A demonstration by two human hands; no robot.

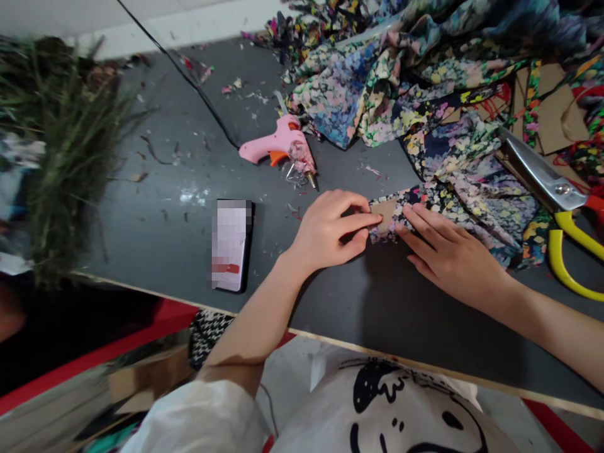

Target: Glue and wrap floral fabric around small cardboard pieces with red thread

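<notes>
A small cardboard strip (pixel 386 214) lies on the grey table, partly wrapped in dark floral fabric (pixel 453 195). My left hand (pixel 333 228) grips its left end, with the fingers bent and the fingertips on the cardboard. From the right, my right hand (pixel 448 251) lies over the fabric-covered part, its fingers stretched out and pressing down. Loose folds of the same fabric spread to the right, behind that hand. The underside of the strip is hidden.
A pink glue gun (pixel 274 143) with a black cord lies behind my left hand. A phone (pixel 231 245) rests left of my forearm. Large scissors (pixel 557 189) with yellow handles lie at right. Dry grass stems (pixel 70 151) and a floral cloth pile (pixel 377 82) occupy the table.
</notes>
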